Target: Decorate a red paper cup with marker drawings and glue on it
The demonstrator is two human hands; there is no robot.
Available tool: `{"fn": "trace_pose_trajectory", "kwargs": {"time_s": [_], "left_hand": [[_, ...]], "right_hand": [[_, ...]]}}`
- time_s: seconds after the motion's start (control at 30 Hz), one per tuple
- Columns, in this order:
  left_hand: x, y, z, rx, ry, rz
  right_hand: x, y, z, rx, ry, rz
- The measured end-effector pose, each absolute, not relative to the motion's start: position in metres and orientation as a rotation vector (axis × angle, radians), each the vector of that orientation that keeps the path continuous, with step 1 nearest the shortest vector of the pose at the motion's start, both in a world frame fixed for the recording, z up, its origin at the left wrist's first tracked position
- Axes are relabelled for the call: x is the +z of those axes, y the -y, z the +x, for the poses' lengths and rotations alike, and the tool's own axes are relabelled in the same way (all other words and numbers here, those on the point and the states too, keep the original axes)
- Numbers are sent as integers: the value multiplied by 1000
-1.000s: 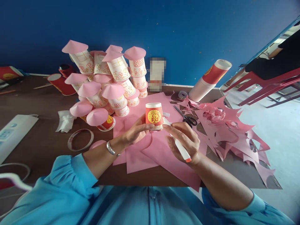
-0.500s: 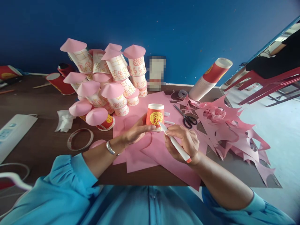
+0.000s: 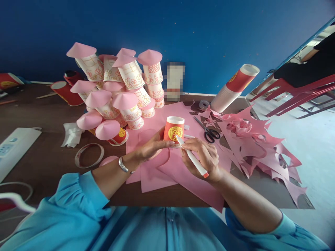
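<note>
My left hand is closed round the lower left side of a red paper cup with a yellow round emblem and a white rim. Pinched in the fingers of my right hand is a white marker pen with an orange-red end. Its tip is at the cup's yellow emblem; whether it touches the surface is hard to tell. Under both hands lie sheets of pink paper. Behind the cup, a white marker cap and another white pen lie on the paper.
Cups with pink cone roofs stand stacked at the back left. Black scissors, pink paper scraps and a leaning cup stack are on the right. A tape roll and a power strip lie left.
My right hand and the marker have shifted slightly left and up along the cup. The cup has moved slightly to the right in my left hand.
</note>
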State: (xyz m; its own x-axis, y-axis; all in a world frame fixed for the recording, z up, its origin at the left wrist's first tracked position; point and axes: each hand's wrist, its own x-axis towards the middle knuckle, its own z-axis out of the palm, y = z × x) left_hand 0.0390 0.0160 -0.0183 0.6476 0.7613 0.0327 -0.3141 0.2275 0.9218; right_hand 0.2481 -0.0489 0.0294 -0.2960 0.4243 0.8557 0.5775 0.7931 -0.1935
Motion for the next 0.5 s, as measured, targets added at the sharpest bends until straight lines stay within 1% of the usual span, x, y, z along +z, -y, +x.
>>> {"fn": "trace_pose_trajectory", "kwargs": {"time_s": [0.5], "left_hand": [[-16, -15, 38, 772, -501, 1140]], "right_hand": [[29, 50, 248, -200, 1948, -772]]}}
